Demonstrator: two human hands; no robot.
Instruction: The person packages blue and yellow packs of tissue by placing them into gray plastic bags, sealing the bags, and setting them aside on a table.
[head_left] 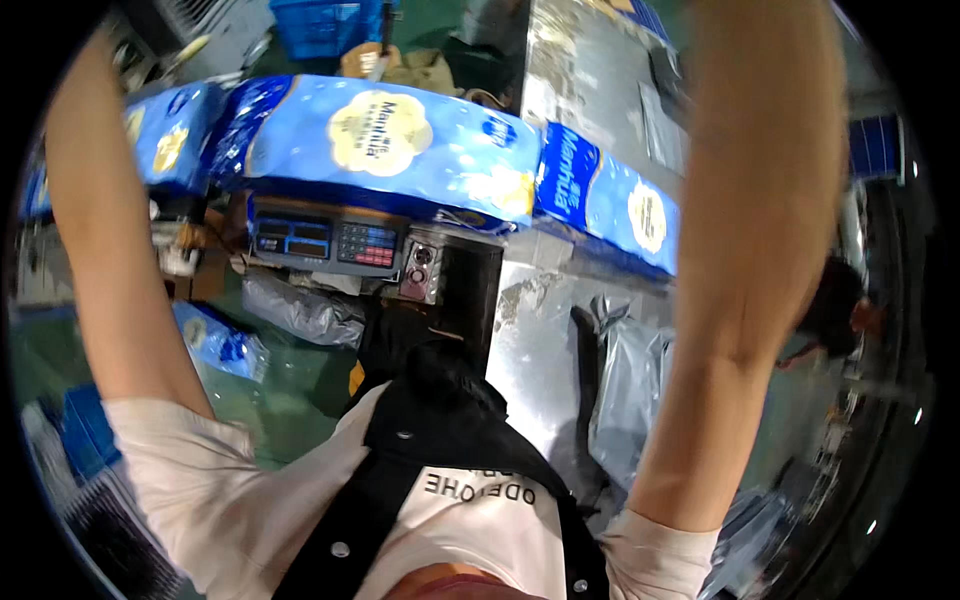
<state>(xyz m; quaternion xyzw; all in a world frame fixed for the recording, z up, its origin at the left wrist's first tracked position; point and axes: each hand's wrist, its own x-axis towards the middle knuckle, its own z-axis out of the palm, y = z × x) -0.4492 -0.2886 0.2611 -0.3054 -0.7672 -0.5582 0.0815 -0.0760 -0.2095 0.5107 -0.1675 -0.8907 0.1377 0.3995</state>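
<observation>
Head view cuts off both hands' fingers; I can't tell their grip. Inward of them, the big blue plastic-wrapped pack [378,140] lies lengthwise left to right, nearer the left forearm [112,230].

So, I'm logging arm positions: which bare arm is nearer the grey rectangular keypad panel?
Left. In view, the bare left arm is left of the grey rectangular keypad panel; the bare right arm is farther off to its right. Neither hand shows.

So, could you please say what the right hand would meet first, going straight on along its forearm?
I can't tell: the right forearm runs off the top edge, leaving the right hand and anything ahead out of view.
</observation>
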